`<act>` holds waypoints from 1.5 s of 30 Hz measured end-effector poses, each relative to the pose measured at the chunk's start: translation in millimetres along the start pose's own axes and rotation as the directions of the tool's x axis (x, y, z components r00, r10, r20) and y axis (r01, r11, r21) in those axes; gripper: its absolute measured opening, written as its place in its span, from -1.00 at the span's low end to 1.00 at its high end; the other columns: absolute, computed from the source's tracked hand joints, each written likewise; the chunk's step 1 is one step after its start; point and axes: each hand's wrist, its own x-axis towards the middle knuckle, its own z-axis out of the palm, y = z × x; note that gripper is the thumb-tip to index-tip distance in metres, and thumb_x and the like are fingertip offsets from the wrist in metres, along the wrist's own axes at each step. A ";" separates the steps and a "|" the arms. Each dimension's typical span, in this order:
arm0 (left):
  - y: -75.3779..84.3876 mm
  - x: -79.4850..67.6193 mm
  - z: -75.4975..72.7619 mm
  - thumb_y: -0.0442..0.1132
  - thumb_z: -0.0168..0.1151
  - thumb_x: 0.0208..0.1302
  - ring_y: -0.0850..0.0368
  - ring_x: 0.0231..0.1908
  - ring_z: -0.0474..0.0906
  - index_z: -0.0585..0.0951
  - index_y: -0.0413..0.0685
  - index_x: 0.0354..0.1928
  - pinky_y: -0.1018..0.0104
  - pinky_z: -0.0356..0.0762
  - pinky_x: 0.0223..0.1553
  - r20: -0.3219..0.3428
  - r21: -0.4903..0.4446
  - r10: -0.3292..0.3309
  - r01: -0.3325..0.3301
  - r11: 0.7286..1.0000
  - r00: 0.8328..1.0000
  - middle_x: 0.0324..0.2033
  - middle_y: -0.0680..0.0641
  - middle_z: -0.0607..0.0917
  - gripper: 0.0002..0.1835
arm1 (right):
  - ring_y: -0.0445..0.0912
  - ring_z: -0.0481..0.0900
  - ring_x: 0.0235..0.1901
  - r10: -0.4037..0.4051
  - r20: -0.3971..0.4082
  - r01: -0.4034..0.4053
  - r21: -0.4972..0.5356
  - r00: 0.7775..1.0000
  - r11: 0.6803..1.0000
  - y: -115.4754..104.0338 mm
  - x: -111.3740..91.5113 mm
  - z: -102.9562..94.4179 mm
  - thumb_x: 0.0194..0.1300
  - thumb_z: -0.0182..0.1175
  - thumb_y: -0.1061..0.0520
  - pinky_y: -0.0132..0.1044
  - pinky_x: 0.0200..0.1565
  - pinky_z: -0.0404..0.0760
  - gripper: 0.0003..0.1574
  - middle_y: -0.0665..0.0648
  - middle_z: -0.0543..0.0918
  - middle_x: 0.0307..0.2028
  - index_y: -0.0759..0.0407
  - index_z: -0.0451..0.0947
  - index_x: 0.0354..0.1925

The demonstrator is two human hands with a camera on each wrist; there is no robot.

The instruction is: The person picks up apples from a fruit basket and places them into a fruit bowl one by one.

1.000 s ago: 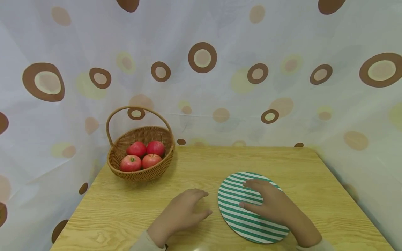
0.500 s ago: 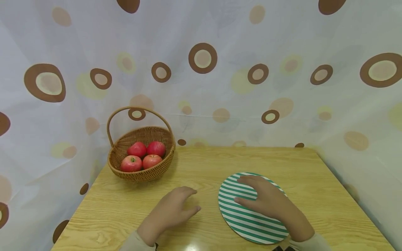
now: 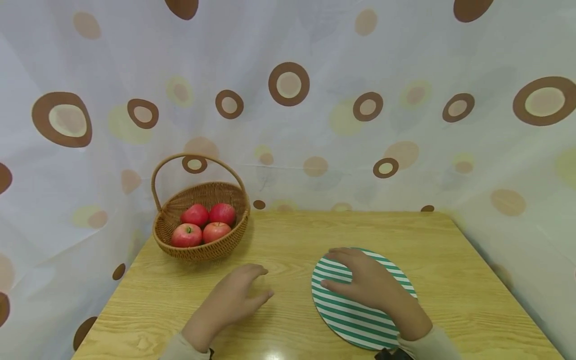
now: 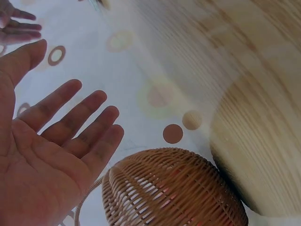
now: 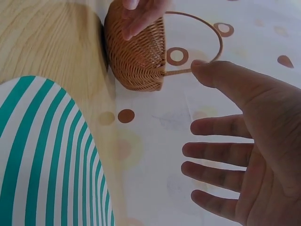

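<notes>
My left hand (image 3: 229, 299) is held over the wooden table, fingers extended and thumb apart, with nothing in it. In the left wrist view its palm (image 4: 42, 165) faces the camera, beside the woven side of a wicker basket (image 4: 174, 188). My right hand (image 3: 366, 280) hovers over a round placemat (image 3: 355, 327) with green and white stripes, covering part of it in the head view. Its fingers are spread and hold nothing, as the right wrist view shows. Several red apples (image 3: 186, 235) lie inside the basket (image 3: 225, 246), beyond the left hand.
The basket's tall arched handle (image 3: 198, 155) rises at the table's back left corner. A light wooden table (image 3: 288, 240) spans the space under both hands. Behind and along both sides hangs a white curtain (image 3: 315, 130) with brown and yellow circles.
Both hands have moved to the left, the right one sliding across above the placemat. The basket, apples and placemat have stayed where they were.
</notes>
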 end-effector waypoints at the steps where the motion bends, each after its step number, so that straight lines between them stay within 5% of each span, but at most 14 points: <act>1: -1.2 -0.5 -0.7 0.00 0.41 0.42 -0.18 0.30 0.63 0.70 -0.17 0.20 -0.14 0.57 0.37 -0.004 -0.001 -0.006 0.006 1.000 1.000 0.21 -0.17 0.74 -0.52 | 0.16 0.61 0.34 -0.004 0.004 0.004 0.002 1.000 1.000 -1.6 1.2 0.1 0.38 0.34 -0.42 0.20 0.26 0.66 -0.21 0.11 0.65 0.36 0.00 0.63 0.35; 19: -26.6 -21.1 -13.4 0.02 0.43 0.42 -0.10 0.34 0.60 0.72 -0.02 0.19 -0.13 0.52 0.42 -0.050 -0.075 -0.190 0.186 0.980 0.981 0.22 -0.04 0.74 -0.58 | 0.15 0.60 0.36 -0.063 0.085 0.057 0.067 0.994 0.996 -17.5 25.8 16.6 0.44 0.31 -0.37 0.18 0.29 0.65 -0.23 0.16 0.64 0.36 0.08 0.62 0.35; 33: -47.6 -28.6 -31.6 -0.11 0.51 0.35 -0.03 0.18 0.71 0.74 -0.13 0.13 -0.05 0.67 0.25 -0.189 -0.013 -0.114 0.114 0.993 0.975 0.08 -0.07 0.79 -0.61 | 0.13 0.54 0.41 -0.062 0.122 0.039 0.182 0.991 0.983 -35.1 43.7 34.4 0.45 0.32 -0.32 0.14 0.33 0.62 -0.29 0.17 0.61 0.39 0.03 0.61 0.36; 45: -58.8 -34.3 -46.4 -0.14 0.51 0.35 0.02 0.10 0.75 0.77 -0.09 0.05 -0.04 0.72 0.16 -0.287 0.040 -0.055 0.069 0.997 0.956 0.00 -0.01 0.81 -0.70 | 0.10 0.54 0.42 -0.096 0.109 0.075 0.182 0.989 0.980 -54.4 62.9 44.9 0.46 0.34 -0.27 0.11 0.40 0.58 -0.32 0.12 0.64 0.37 0.07 0.62 0.34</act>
